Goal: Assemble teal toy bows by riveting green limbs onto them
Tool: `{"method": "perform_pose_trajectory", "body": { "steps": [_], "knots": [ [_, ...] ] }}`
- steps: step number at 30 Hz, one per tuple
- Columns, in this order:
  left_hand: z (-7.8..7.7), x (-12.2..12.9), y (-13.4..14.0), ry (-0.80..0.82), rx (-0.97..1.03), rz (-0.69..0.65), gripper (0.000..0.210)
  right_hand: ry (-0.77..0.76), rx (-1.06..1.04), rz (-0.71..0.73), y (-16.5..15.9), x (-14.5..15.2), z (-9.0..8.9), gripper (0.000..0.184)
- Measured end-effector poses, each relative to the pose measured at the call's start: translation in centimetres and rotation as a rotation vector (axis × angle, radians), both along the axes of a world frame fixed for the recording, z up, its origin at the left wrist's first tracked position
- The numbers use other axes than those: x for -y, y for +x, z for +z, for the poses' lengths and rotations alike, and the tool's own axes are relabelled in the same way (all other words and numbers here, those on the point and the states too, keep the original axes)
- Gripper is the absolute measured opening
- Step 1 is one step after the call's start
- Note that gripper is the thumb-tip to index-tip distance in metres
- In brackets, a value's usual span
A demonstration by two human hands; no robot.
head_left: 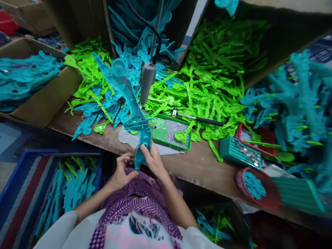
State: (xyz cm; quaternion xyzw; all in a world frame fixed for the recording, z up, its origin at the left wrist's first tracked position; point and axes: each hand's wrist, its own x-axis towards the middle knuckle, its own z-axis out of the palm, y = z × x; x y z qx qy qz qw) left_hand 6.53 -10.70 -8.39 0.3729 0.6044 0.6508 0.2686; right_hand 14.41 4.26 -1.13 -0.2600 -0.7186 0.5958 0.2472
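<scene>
A long turquoise plastic part (130, 95) with a round cup near its far end and a thin pink wire along it reaches from my lap over the bench. My right hand (153, 160) is closed around its narrow near end. At the tip, my left hand (123, 176) has curled fingers, its thumb against the lower edge. Just beyond my hands is a green tray (190, 140) holding small silvery pieces and a bright green part. A hammer (198, 118) with a black handle lies across the tray's back edge.
A grey hanging tool (147, 81) comes down above the bench. Heaps of lime-green parts (212, 82) and turquoise parts spread behind. A carton (46, 93) stands left, a blue crate (24, 162) lower left. To the right are a teal tray (227, 151) and red basket (273, 195).
</scene>
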Motion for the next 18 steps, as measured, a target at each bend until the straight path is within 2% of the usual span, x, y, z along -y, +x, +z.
{"method": "perform_pose_trajectory", "body": {
  "steps": [2,4,8,11,14,18],
  "knots": [
    [0.7,-0.2,0.6,-0.033,0.056,0.001,0.062,0.021,0.021,-0.029,2.1,0.5,-1.0,0.028],
    [1.0,-0.8,1.7,-0.142,0.079,-0.097,0.062,0.078,0.007,-0.054,4.2,1.5,-2.2,0.025],
    [-0.2,-1.1,4.4,-0.278,-0.003,-0.332,0.034,0.192,-0.080,-0.161,8.2,4.6,-4.8,0.023],
    [-0.8,-1.7,5.1,-0.282,-0.120,-0.478,0.032,0.147,-0.044,-0.352,9.8,5.6,-5.9,0.029],
    [-0.1,-4.7,5.1,-0.240,-0.179,-0.544,0.040,0.048,0.017,-0.577,9.5,3.4,-5.8,0.031],
    [0.9,-12.0,5.1,-0.176,-0.198,-0.460,0.043,-0.019,0.021,-0.643,8.9,-2.5,-4.6,0.040]
  ]
}}
